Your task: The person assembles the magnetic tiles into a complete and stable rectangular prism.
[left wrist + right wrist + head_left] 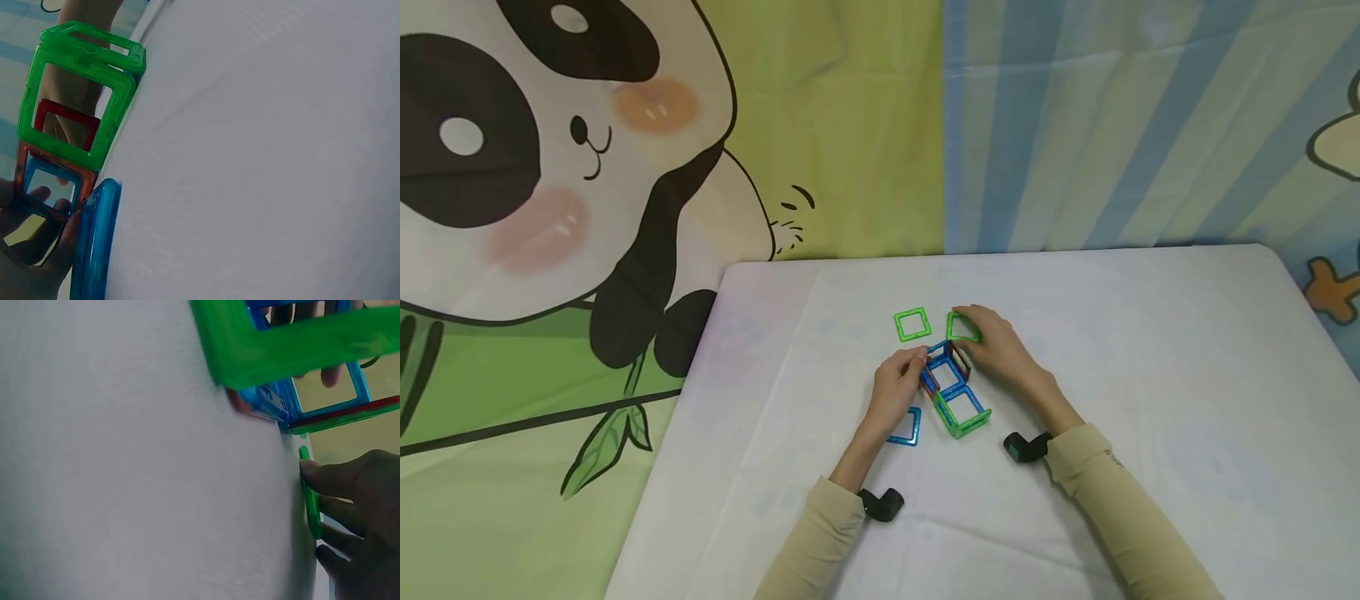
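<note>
A structure of square magnetic tiles stands on the table, with blue tiles [946, 390], red sides and green squares [956, 428] at its near end. My left hand [893, 390] grips its left side, by a red-edged tile [87, 182]. Beyond the structure, my right hand [1000, 346] pinches a green square tile [950, 327] by its edge. In the right wrist view that tile [311, 509] is close to the tabletop, thumb on one side and fingers on the other. A loose blue square tile [916, 427] lies beside my left wrist.
Another loose green square tile [912, 337] lies flat at the far side of the white table [1150, 358]. A patterned cloth with a cartoon panda [700, 208] hangs behind. Black wrist cameras [883, 505] jut out from both sleeves.
</note>
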